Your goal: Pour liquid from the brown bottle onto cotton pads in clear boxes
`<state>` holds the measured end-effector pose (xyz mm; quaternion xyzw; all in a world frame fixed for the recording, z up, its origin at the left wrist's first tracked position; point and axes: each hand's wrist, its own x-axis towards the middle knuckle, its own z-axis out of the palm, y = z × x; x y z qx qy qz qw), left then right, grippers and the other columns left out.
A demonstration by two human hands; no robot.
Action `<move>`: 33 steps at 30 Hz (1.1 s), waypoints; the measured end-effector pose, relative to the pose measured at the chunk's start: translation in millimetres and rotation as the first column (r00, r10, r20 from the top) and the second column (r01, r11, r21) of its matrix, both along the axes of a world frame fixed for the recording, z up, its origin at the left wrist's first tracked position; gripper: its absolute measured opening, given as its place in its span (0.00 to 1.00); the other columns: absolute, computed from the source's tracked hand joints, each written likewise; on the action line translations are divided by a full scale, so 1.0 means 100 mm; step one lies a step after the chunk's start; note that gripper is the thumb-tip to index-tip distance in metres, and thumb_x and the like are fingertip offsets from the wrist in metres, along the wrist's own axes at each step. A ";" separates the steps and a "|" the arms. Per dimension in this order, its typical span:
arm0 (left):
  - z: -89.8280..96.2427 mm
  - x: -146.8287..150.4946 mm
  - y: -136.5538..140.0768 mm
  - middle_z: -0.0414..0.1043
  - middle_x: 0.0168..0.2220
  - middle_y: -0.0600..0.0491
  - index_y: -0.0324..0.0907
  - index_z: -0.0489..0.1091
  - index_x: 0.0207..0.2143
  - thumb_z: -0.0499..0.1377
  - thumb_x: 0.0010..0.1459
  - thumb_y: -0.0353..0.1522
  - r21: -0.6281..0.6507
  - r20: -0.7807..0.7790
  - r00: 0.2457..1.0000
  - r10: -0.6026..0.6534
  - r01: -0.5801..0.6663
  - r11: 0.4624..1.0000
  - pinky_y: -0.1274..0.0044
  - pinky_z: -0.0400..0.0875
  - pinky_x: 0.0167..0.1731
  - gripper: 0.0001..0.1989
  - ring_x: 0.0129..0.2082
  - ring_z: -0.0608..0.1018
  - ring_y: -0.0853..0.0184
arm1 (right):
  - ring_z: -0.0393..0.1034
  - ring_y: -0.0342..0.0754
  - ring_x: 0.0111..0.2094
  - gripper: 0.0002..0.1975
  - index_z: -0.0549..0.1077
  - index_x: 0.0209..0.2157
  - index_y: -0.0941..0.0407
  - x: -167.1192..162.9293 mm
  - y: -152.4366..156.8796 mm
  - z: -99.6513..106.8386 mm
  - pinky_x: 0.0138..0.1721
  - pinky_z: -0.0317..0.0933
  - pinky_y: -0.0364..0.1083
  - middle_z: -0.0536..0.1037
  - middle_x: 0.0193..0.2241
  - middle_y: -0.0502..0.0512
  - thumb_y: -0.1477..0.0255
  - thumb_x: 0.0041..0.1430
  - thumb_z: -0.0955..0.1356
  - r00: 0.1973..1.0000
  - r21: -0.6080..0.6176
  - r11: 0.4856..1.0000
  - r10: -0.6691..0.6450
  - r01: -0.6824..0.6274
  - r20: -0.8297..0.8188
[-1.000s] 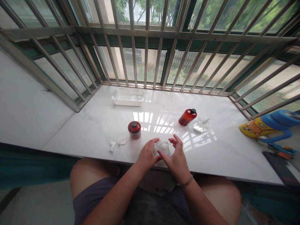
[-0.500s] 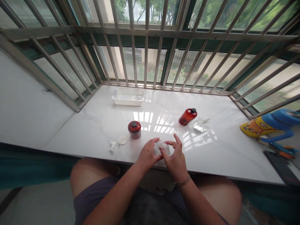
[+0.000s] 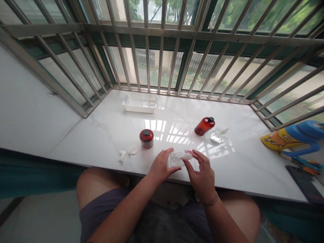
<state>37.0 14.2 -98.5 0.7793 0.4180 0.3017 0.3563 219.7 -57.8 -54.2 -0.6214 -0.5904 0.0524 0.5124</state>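
My left hand [image 3: 162,165] is closed round a small clear plastic packet [image 3: 174,160] with something white in it, just over the near edge of the white counter. At the packet's right end, my right hand [image 3: 203,170] pinches a soft white wad [image 3: 187,155] between thumb and fingers. Whether the wad is still inside the packet, I cannot tell. Beyond my left hand stands a reddish-brown bottle [image 3: 146,139] with a black cap. Two crumpled white pieces [image 3: 133,150] lie to its left.
A second reddish-brown bottle [image 3: 204,126] lies tilted at the right, with another clear packet [image 3: 219,134] beside it. At the back stands a white perforated basket [image 3: 140,104]. A blue and yellow drink bottle [image 3: 280,138] and a dark flat phone-like object [image 3: 298,182] lie far right. Metal bars [image 3: 162,32] border the counter.
My right hand has moved right, away from my left, with the white wad drawn along in its fingers. My left hand has kept its hold on the packet.
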 end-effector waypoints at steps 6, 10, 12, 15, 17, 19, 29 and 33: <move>0.05 -0.08 -0.18 0.52 0.77 0.32 0.45 0.44 0.78 0.77 0.56 0.42 0.176 -0.005 1.000 0.008 -0.007 0.984 0.50 0.65 0.71 0.59 0.76 0.61 0.44 | 0.82 0.57 0.55 0.27 0.67 0.62 0.50 0.02 -0.05 0.04 0.56 0.78 0.61 0.84 0.54 0.61 0.68 0.66 0.76 0.996 0.024 1.000 0.003 -0.001 -0.088; 0.21 -0.43 -0.37 0.65 0.72 0.36 0.45 0.55 0.74 0.68 0.66 0.39 0.276 -0.006 0.999 0.054 -0.050 0.960 0.54 0.70 0.69 0.40 0.72 0.70 0.49 | 0.82 0.58 0.55 0.27 0.67 0.62 0.50 0.04 -0.04 0.08 0.57 0.78 0.61 0.83 0.54 0.61 0.68 0.66 0.76 0.997 0.017 1.000 0.018 -0.017 -0.071; 0.25 -0.71 -0.48 0.78 0.62 0.42 0.47 0.66 0.67 0.64 0.70 0.34 0.312 -0.022 0.998 0.066 -0.056 0.949 0.61 0.77 0.63 0.25 0.62 0.79 0.54 | 0.82 0.58 0.55 0.28 0.67 0.63 0.51 0.04 -0.03 0.10 0.57 0.77 0.62 0.84 0.54 0.61 0.67 0.66 0.76 0.998 0.005 1.000 0.018 -0.018 -0.064; 0.20 -1.23 -0.63 0.85 0.47 0.49 0.48 0.78 0.49 0.61 0.70 0.31 0.339 -0.100 0.990 0.102 -0.062 0.939 0.68 0.82 0.52 0.08 0.49 0.85 0.59 | 0.82 0.58 0.55 0.28 0.66 0.63 0.50 0.03 -0.01 0.12 0.59 0.76 0.63 0.84 0.53 0.60 0.67 0.66 0.76 0.998 -0.004 1.000 0.022 -0.022 -0.050; 0.09 -1.62 -0.71 0.85 0.45 0.49 0.48 0.80 0.43 0.60 0.70 0.33 0.330 -0.189 0.962 0.196 -0.126 0.936 0.67 0.82 0.52 0.07 0.47 0.85 0.58 | 0.82 0.58 0.55 0.27 0.66 0.63 0.50 0.01 0.01 0.14 0.59 0.76 0.63 0.85 0.52 0.60 0.66 0.66 0.76 0.997 -0.021 0.999 0.037 -0.039 -0.072; -0.04 -2.00 -0.75 0.85 0.44 0.49 0.48 0.80 0.40 0.60 0.70 0.37 0.290 -0.289 0.902 0.320 -0.236 0.927 0.64 0.81 0.53 0.09 0.46 0.85 0.55 | 0.81 0.58 0.55 0.27 0.67 0.62 0.49 0.00 0.03 0.16 0.60 0.75 0.63 0.85 0.52 0.59 0.65 0.67 0.76 0.993 -0.052 0.998 0.040 -0.046 -0.112; -0.54 -2.69 -0.68 0.43 0.77 0.22 0.30 0.58 0.72 0.53 0.66 0.53 0.218 -0.696 0.313 0.647 -0.766 0.605 0.36 0.55 0.67 0.43 0.77 0.49 0.26 | 0.82 0.60 0.54 0.28 0.69 0.60 0.50 0.03 0.04 0.28 0.59 0.72 0.64 0.85 0.49 0.59 0.61 0.63 0.78 0.995 -0.111 0.994 -0.024 0.013 -0.101; -0.56 -2.81 -0.45 0.36 0.79 0.25 0.41 0.52 0.76 0.51 0.65 0.60 0.089 -0.724 0.221 0.653 -0.909 0.407 0.31 0.59 0.60 0.48 0.74 0.50 0.16 | 0.82 0.58 0.53 0.31 0.66 0.63 0.50 0.03 0.04 0.30 0.63 0.68 0.65 0.85 0.48 0.58 0.61 0.64 0.77 0.988 -0.149 0.988 0.026 -0.049 -0.154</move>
